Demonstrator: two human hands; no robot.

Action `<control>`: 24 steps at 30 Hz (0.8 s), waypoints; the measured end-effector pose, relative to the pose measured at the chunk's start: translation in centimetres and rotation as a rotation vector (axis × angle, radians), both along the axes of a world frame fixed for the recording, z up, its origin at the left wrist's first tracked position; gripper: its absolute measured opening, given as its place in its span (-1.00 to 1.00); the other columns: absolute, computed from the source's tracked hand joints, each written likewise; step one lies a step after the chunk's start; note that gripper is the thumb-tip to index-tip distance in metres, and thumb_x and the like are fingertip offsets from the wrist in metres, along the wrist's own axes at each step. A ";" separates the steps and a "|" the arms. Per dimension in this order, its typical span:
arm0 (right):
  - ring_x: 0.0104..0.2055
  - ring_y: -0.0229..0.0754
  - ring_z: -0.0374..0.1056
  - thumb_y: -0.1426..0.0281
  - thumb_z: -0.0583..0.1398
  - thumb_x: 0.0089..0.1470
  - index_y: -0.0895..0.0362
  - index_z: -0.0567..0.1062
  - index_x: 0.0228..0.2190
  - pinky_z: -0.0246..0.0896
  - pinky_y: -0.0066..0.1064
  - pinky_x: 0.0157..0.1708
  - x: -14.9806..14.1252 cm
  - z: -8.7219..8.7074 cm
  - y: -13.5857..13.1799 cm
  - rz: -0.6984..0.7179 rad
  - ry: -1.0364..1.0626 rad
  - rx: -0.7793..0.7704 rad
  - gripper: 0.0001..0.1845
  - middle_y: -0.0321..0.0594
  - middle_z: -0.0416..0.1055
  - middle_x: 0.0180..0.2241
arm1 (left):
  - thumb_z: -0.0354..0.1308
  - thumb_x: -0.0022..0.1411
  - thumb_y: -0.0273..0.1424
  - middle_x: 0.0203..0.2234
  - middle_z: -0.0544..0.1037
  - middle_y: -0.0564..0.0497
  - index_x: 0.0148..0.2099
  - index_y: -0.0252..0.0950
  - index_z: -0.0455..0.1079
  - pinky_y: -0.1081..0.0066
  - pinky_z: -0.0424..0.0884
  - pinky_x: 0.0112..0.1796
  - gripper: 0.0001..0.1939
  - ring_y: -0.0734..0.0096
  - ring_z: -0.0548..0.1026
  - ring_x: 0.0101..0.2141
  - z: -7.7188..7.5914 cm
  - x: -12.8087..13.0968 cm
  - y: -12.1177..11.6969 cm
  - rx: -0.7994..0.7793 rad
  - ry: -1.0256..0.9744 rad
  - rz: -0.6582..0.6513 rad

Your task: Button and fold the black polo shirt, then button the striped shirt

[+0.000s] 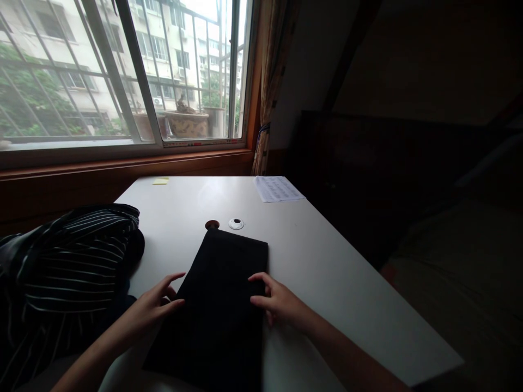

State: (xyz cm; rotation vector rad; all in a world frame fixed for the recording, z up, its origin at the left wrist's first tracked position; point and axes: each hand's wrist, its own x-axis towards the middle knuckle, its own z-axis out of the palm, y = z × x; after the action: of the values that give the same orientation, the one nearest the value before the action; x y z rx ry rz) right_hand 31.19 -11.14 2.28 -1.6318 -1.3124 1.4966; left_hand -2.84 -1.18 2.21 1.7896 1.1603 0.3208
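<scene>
In the head view, your folded black cloth (pixel 224 283) lies on the white counter (pixel 339 283). Your left hand (pixel 152 305), fingers spread, meets its left edge; your right hand (pixel 281 299), likewise spread, touches its right edge.

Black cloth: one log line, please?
left hand: at left edge of black cloth | right hand: on right edge | cloth: on white table

Home, tied curtain (pixel 269 81), heaped striped cloth (pixel 77 267)
</scene>
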 end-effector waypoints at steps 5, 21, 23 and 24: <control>-0.61 -0.37 0.13 0.33 0.24 0.06 0.03 0.38 -0.07 -0.02 -0.51 -0.59 0.3 -1.1 0.1 -0.037 -0.118 0.118 -0.64 -0.49 0.16 -0.55 | 0.11 0.24 -0.10 -0.31 0.43 0.06 0.31 -0.12 0.12 0.35 0.38 -0.25 -0.36 0.28 0.47 -0.31 -0.5 0.4 -0.5 -0.019 -0.035 -0.022; -0.31 -0.15 0.31 0.21 0.28 0.02 0.02 0.44 -0.04 0.15 -0.37 -0.31 8.3 -0.6 -2.4 -0.093 -0.279 0.147 -0.55 -0.33 0.33 -0.39 | 0.10 0.20 -0.43 -0.21 0.54 -0.01 0.40 -0.06 -0.08 0.45 0.40 -0.38 -0.23 0.39 0.50 -0.40 -0.4 7.5 -7.8 -0.264 -0.191 -0.256; -0.36 -0.18 0.31 0.20 0.26 0.05 0.03 0.44 -0.02 0.13 -0.39 -0.34 8.9 -0.5 -3.0 -0.066 -0.307 0.134 -0.55 -0.35 0.32 -0.43 | 0.07 0.22 -0.43 -0.16 0.54 -0.04 0.39 -0.04 -0.06 0.44 0.41 -0.40 -0.26 0.37 0.52 -0.40 -0.5 7.3 -7.8 -0.259 -0.135 -0.265; -0.37 -0.19 0.31 0.21 0.25 0.07 0.02 0.44 -0.01 0.13 -0.39 -0.35 9.2 -0.3 -3.3 -0.050 -0.323 0.131 -0.56 -0.35 0.33 -0.44 | 0.06 0.23 -0.44 -0.17 0.55 -0.04 0.39 -0.04 -0.05 0.43 0.42 -0.39 -0.28 0.35 0.53 -0.39 -0.4 7.1 -7.7 -0.204 -0.074 -0.280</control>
State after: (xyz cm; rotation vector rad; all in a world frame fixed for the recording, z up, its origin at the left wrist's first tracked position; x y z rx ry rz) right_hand 40.42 -14.48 1.96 -1.8584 -1.4924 1.1242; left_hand 4.22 -8.87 1.82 1.7165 0.8450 0.0980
